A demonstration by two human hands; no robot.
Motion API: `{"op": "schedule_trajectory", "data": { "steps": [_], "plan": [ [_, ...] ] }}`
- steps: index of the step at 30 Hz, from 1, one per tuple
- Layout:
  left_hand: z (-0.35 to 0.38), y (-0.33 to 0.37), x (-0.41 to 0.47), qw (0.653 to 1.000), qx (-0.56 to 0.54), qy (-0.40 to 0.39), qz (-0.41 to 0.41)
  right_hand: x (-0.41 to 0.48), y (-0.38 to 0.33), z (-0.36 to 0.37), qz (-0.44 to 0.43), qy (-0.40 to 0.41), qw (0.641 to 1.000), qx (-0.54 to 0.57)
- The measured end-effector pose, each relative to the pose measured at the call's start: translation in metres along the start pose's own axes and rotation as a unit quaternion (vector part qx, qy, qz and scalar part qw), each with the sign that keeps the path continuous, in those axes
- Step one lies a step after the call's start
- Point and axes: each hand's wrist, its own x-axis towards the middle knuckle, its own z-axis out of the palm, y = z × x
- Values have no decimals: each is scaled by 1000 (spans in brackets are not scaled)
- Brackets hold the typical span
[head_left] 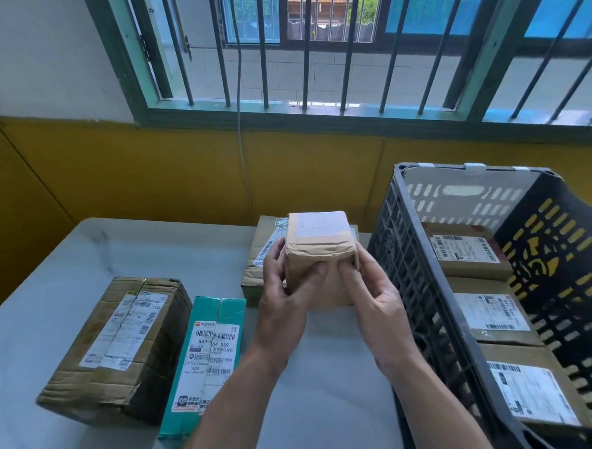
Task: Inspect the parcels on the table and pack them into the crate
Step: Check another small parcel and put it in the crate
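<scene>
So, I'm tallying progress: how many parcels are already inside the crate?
3, in a row on the floor of the crate: the far parcel, the middle parcel, the near parcel. Others may lie hidden beneath them.

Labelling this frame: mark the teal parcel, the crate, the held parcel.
teal parcel [212, 352]: head view, its white label.
crate [399, 260]: head view, left wall.
held parcel [318, 249]: head view, front face.

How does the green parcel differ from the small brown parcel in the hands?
The green parcel is long and narrow; the small brown parcel is cube-like. The green parcel lies on the table; the small brown parcel is held by the left hand and right hand. The green parcel's label shows barcodes; the brown one's looks faint. Both carry white labels.
</scene>
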Motion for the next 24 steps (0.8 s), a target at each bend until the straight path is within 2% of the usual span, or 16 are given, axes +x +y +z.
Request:
{"op": "schedule_trajectory", "data": {
  "steps": [20, 24],
  "plan": [
    [-8, -2, -4, 999, 32, -11, -26, 1, 1, 3, 31, 30, 999, -8],
    [-8, -2, -3, 999, 22, 9, -30, 0, 2, 3, 39, 24, 999, -24]
  ]
}}
